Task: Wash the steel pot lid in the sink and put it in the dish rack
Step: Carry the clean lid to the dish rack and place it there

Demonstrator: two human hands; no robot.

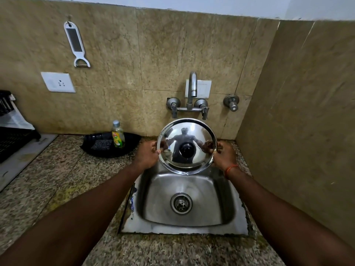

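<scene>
Just behind the held steel lid, the tap hangs over the sink.

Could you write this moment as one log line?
lid: held upright over sink | left hand, right hand: gripping rim | tap: dry

The speckled stone counter carries a steel sink set into it, a black tray near the wall, and a black dish rack on a grey mat at the left.

Mirror-bright silver lid with black knob (speckled grey-brown granite counter), yellow-green soap bottle.
</scene>
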